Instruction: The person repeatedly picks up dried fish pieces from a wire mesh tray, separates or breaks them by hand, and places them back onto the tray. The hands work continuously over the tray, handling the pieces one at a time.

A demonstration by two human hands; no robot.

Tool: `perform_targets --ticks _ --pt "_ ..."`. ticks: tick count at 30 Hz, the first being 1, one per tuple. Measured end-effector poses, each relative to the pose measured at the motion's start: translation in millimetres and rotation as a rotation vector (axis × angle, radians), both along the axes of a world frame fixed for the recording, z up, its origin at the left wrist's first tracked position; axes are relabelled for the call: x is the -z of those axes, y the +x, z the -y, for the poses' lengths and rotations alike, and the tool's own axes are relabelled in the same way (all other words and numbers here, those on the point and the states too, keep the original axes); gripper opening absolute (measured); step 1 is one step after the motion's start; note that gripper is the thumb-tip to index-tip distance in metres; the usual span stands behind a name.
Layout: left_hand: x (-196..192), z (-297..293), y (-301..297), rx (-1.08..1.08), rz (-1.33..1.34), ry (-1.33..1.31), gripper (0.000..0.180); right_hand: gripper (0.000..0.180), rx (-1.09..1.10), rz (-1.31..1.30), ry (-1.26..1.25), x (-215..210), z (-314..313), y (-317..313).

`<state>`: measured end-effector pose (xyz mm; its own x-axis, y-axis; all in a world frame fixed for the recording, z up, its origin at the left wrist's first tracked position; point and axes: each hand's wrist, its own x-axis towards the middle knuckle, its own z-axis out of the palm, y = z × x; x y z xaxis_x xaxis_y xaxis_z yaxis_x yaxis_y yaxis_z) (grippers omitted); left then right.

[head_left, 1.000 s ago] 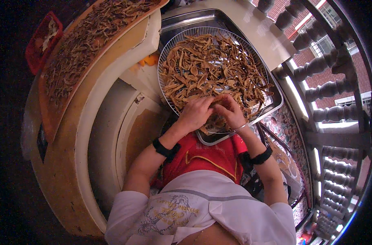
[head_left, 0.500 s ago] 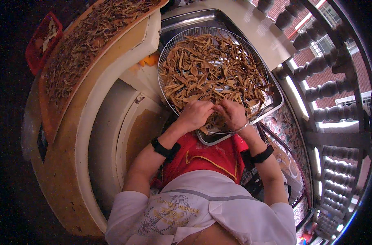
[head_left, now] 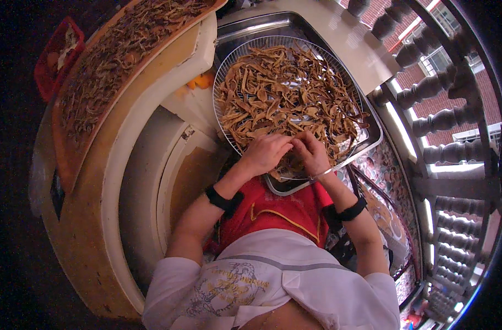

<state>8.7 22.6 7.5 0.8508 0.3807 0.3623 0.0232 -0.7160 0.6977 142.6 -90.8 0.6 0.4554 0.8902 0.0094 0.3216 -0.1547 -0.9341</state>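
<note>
A round wire rack (head_left: 222, 124) rests in a rectangular metal tray (head_left: 375, 131), covered with curled, dried brown strips (head_left: 273, 93) whose kind I cannot make out. My left hand (head_left: 263, 154) and my right hand (head_left: 312, 154) meet over the rack's near edge. Both are closed, thumbs and fingertips pinched close together. Whatever lies between the fingertips is hidden or too small to name. Brown pieces spread around and beneath both hands. A thin bracelet circles my right wrist, and each forearm wears a black band.
At left, an orange tray (head_left: 64, 159) of thinner dried strips stands on a worn yellowish cabinet (head_left: 91, 236). Beyond it is a red basket (head_left: 43, 74). A pale board (head_left: 344, 33) lies behind the metal tray. Along the right runs a baluster railing (head_left: 454, 118). Red cloth (head_left: 273, 220) covers my lap.
Both hands stay in nearly the same place over the rack. My right hand has shifted slightly up and left, its fingers still pinched against the left ones.
</note>
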Motion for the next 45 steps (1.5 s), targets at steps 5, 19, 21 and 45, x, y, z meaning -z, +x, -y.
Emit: perform_targets --ticks 5,19,21,45 --pt "-1.1 -8.3 -0.3 -0.002 -0.054 -0.230 0.021 0.016 -0.040 -0.025 0.057 -1.3 -0.5 -0.1" --pt "-10.0 -8.3 -4.0 0.044 -0.036 -0.132 0.021 0.013 -0.037 -0.092 0.123 -3.0 -1.9 -7.3" --pt "-3.1 -11.3 -5.2 0.092 0.014 -0.049 0.022 0.013 -0.052 -0.088 0.122 -5.4 -1.0 -11.5" --pt "-3.2 -8.3 -7.2 0.092 0.046 -0.052 0.022 0.024 -0.079 -0.227 -0.030 -15.3 -1.3 -10.6"
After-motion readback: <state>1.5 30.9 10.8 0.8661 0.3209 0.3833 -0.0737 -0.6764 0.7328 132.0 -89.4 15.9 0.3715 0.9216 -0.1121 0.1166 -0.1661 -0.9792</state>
